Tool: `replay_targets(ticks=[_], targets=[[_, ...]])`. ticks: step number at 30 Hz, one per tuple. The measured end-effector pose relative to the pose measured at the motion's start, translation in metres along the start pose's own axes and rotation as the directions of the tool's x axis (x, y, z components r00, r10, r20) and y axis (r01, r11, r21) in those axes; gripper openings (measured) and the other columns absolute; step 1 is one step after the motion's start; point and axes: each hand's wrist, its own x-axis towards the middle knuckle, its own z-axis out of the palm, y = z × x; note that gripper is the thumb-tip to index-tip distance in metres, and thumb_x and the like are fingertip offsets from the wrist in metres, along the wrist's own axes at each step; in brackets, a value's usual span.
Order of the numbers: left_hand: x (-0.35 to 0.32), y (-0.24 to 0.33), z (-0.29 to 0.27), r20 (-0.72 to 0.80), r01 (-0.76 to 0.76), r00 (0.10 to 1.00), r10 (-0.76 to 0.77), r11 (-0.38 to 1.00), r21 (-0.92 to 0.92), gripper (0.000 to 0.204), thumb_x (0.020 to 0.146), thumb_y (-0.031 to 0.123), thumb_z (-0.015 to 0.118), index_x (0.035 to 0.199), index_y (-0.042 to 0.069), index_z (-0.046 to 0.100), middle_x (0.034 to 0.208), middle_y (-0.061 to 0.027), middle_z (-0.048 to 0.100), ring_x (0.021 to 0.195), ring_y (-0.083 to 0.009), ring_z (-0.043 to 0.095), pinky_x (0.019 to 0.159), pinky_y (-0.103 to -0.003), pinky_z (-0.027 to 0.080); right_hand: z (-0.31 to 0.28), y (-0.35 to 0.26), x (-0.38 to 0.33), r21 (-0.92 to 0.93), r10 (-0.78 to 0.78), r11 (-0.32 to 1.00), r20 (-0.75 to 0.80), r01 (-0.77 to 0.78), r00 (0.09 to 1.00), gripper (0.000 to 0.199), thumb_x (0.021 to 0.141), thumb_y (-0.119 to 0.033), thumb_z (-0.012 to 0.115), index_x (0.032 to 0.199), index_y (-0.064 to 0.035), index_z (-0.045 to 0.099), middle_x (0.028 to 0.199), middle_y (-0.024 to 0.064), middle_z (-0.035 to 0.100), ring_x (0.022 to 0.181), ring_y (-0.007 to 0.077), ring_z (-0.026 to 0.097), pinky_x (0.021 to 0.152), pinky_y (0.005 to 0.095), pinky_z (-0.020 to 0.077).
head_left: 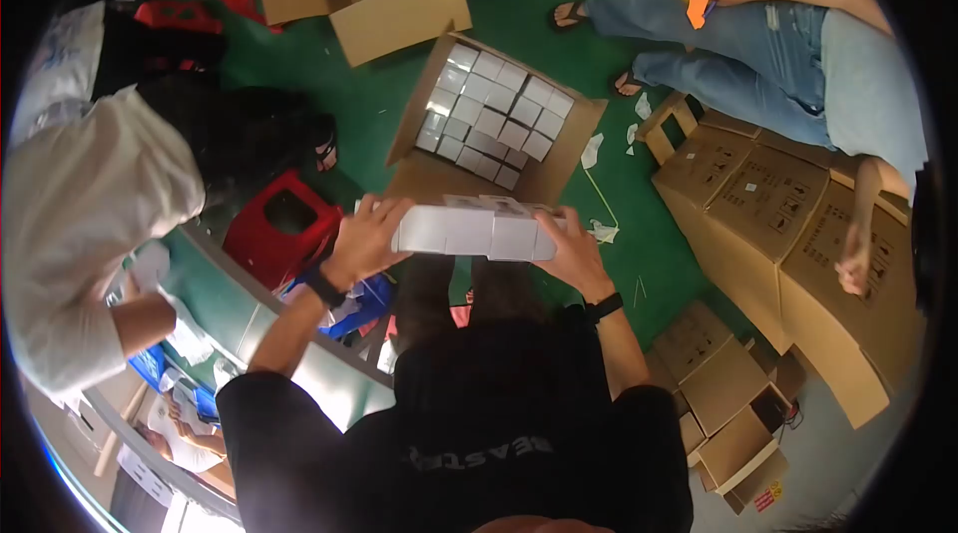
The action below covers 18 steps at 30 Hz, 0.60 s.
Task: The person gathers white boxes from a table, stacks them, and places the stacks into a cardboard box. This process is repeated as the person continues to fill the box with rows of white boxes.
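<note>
Between my two hands I hold a row of small white boxes point(469, 232), pressed together end to end in front of my body. My left hand point(369, 239) grips the left end, and my right hand point(576, 254) closes on the right end. Just beyond them stands an open cardboard carton point(411, 124) on the floor. Inside it several small white boxes point(489, 122) are packed in rows, with some dark gaps between them. The flap nearest me is partly hidden by the row I hold.
Another open carton point(399, 9) stands farther off. Red plastic stools point(282, 219) and a person in a white top point(110, 194) are at left, beside a workbench point(249, 323). At right a person in jeans point(738, 64) holds a tape dispenser point(697, 4) near stacked cartons point(758, 204). Paper scraps point(592, 151) litter the green floor.
</note>
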Motion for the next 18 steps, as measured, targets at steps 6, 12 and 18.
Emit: replay_targets(ticks=[6,12,18], targets=[[0.165,-0.058,0.031,0.283,-0.081,0.956,0.077,0.997,0.004,0.083,0.063,0.028,0.089,0.136,0.015,0.052,0.127,-0.0042,0.061,0.116,-0.0314,0.054,0.087,-0.045,0.055,0.058,0.093,0.064,0.145,0.214,0.965,0.040,-0.218,0.976,0.072,0.073,-0.033,0.086,0.136,-0.0250,0.052,0.129,0.0155,0.050,0.106,0.0409,0.064,0.082,0.0495,0.0581],[0.257,-0.070,0.086,0.445,-0.149,0.885,0.139,0.989,-0.013,0.083,0.063,0.027,0.089,0.137,0.016,0.051,0.129,-0.0039,0.061,0.120,-0.0317,0.053,0.096,-0.047,0.052,0.098,0.139,0.069,0.192,0.400,0.900,-0.006,-0.392,0.916,0.075,0.069,-0.030,0.088,0.135,-0.0228,0.052,0.125,0.0162,0.051,0.104,0.0389,0.065,0.080,0.0481,0.0587],[0.275,-0.111,0.122,0.450,-0.066,0.890,0.071,0.997,-0.025,0.085,0.063,0.026,0.090,0.138,0.019,0.050,0.136,-0.0012,0.059,0.127,-0.0313,0.049,0.100,-0.046,0.050,0.122,0.118,0.096,0.155,0.525,0.844,-0.038,-0.514,0.850,0.076,0.069,-0.025,0.088,0.135,-0.0228,0.051,0.126,0.0168,0.051,0.104,0.0396,0.065,0.078,0.0475,0.0594]])
